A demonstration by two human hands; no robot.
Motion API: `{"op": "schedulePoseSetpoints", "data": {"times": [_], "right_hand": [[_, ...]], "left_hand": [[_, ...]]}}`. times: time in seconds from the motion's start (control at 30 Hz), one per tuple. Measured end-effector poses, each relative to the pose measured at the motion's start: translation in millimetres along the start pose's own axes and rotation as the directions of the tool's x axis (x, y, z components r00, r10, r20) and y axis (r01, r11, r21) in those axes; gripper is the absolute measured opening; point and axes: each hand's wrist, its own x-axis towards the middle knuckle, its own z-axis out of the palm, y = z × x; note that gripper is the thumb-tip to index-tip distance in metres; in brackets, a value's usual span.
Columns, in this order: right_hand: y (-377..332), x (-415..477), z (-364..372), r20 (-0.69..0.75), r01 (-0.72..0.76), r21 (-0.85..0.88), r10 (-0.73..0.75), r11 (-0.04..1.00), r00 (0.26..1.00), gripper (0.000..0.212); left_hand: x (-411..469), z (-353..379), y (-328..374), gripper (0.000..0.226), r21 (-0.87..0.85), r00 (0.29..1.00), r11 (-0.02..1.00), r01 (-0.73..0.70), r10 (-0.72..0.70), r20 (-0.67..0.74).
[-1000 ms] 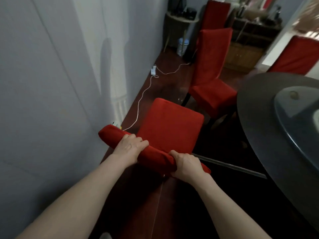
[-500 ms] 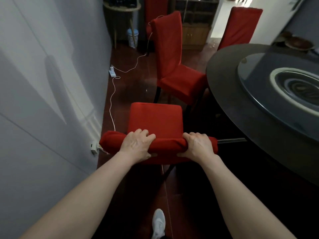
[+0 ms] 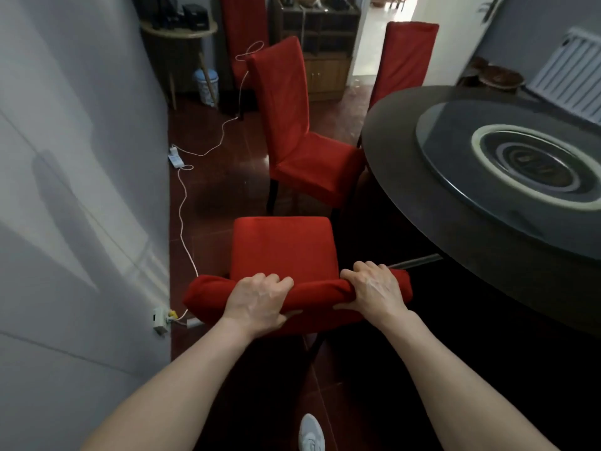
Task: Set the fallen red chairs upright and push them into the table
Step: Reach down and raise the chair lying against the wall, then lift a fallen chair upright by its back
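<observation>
White cable (image 3: 182, 206) on floor (image 3: 227, 183) at left, left hand (image 3: 257, 302) curled over the back top of upright red chair (image 3: 283, 245) at lower centre, right hand (image 3: 374, 292) gripping the same edge, second red chair (image 3: 292, 125) above centre, seat at edge of round dark desk (image 3: 422, 196) at right.

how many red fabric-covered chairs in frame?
4: near red chair, backrest gripped by left hand and right hand; second chair just ahead at the round dark table; third chair beyond the table; fourth chair by the back wall. More may be hidden.
</observation>
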Motion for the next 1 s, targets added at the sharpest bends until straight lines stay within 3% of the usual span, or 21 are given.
{"op": "schedulePoseSetpoints", "data": {"times": [0.17, 0.3, 0.47, 0.53, 0.6, 0.77, 1.0], "right_hand": [[-30, -24, -1, 0.031, -0.125, 0.001, 0.125, 0.992, 0.992, 0.06], [-43, -30, -6, 0.096, -0.225, -0.013, 0.225, 0.974, 0.97, 0.069], [-52, -32, -26, 0.169, -0.241, 0.03, 0.233, 0.97, 0.958, 0.084], [-50, -41, -33, 0.129, -0.237, 0.066, 0.227, 0.969, 0.965, 0.087], [-44, -55, -39, 0.06, -0.271, 0.103, 0.266, 0.957, 0.962, 0.082], [-8, -108, -51, -0.072, -0.389, 0.142, 0.401, 0.91, 0.913, 0.068], [84, -240, -66, -0.098, -0.577, 0.105, 0.586, 0.81, 0.805, 0.077]], "left_hand": [[-11, -2, -18, 0.055, -0.008, 0.995, 0.995, -0.099, 0.099, 0.019], [-16, -4, -20, 0.058, -0.03, 0.996, 0.995, -0.09, 0.091, 0.024], [-7, -15, -21, 0.088, -0.071, 0.986, 0.997, -0.012, 0.024, 0.164], [0, -21, -16, 0.091, -0.126, 0.974, 0.992, 0.014, 0.016, 0.227], [10, -31, -4, 0.08, -0.163, 0.978, 0.987, -0.011, 0.045, 0.203], [41, -59, 64, 0.048, -0.115, 0.976, 0.971, -0.21, 0.216, 0.039], [58, -92, 235, 0.04, -0.179, 0.886, 0.868, -0.463, 0.459, -0.068]]}}
